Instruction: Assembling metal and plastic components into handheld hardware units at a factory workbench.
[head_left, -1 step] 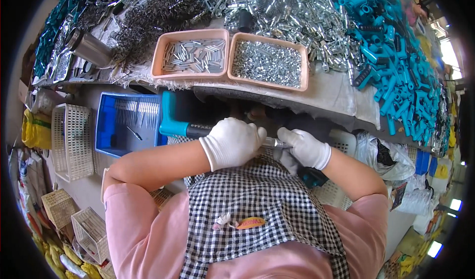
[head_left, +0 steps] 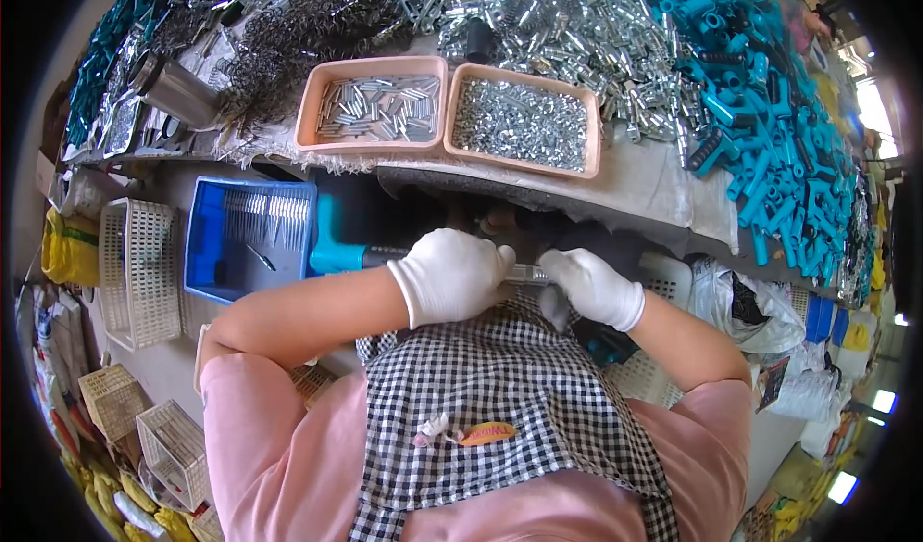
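In gloved hands I have a screwdriver-like tool, its teal L-shaped handle sticking out to the left. My left hand is wrapped round its dark grip section. Out of that fist, on the right, comes a silver metal end. My right hand pinches the tip of this metal end, its fingertips slightly smeared by motion. Below the right hand, another teal and black part shows near my checked apron.
Two pink trays at the bench edge hold silver pins and small metal pieces. Behind lie dark springs, metal parts and teal handles. A blue bin with metal rods and white baskets stand left.
The teal handle has shifted and turned a little and is now blurred. My right fingertips have moved slightly at the metal end. Both hands keep their hold.
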Action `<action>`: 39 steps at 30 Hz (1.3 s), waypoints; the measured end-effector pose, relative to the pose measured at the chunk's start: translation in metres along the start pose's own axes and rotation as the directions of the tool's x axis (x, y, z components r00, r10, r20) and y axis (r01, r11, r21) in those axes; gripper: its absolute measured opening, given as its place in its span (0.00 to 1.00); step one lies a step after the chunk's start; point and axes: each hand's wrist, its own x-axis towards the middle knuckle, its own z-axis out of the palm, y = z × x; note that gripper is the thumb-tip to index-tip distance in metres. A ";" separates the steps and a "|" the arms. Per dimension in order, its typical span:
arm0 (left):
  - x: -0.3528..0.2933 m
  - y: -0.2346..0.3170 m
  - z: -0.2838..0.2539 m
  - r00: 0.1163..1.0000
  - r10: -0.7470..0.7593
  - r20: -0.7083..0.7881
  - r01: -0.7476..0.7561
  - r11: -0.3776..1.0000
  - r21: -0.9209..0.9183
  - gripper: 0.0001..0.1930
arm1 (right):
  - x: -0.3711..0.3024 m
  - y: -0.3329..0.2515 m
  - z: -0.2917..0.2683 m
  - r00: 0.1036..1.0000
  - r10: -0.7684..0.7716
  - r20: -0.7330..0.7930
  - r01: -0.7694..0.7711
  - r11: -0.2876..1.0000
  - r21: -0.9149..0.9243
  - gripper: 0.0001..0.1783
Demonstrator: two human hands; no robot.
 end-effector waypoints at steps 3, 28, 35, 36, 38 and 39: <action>0.004 -0.018 -0.006 0.950 0.005 0.311 0.178 0.810 -0.558 0.21 | 0.001 -0.009 -0.006 0.543 -0.774 0.325 0.499 -0.014 -0.867 0.33; 0.006 0.003 -0.001 0.987 -0.029 0.160 0.037 0.998 -0.049 0.19 | 0.021 0.019 -0.001 0.962 -0.270 0.048 0.260 0.843 -0.472 0.27; 0.004 -0.007 -0.005 0.977 -0.013 0.212 0.068 0.965 -0.254 0.22 | 0.014 0.004 0.003 0.879 -0.477 0.011 0.374 0.676 -0.635 0.29; 0.006 -0.015 -0.008 0.961 -0.010 0.276 0.117 0.920 -0.375 0.23 | 0.017 0.001 0.002 0.608 -0.768 0.201 0.488 0.162 -0.858 0.27; 0.011 -0.028 -0.004 0.945 0.043 0.323 0.126 0.867 -0.483 0.25 | 0.009 -0.011 0.002 0.643 -0.695 0.322 0.443 -0.006 -0.897 0.23; 0.014 -0.029 -0.003 0.896 0.061 0.441 0.248 0.754 -0.608 0.25 | 0.010 -0.008 0.001 0.648 -0.681 0.340 0.416 -0.057 -0.907 0.23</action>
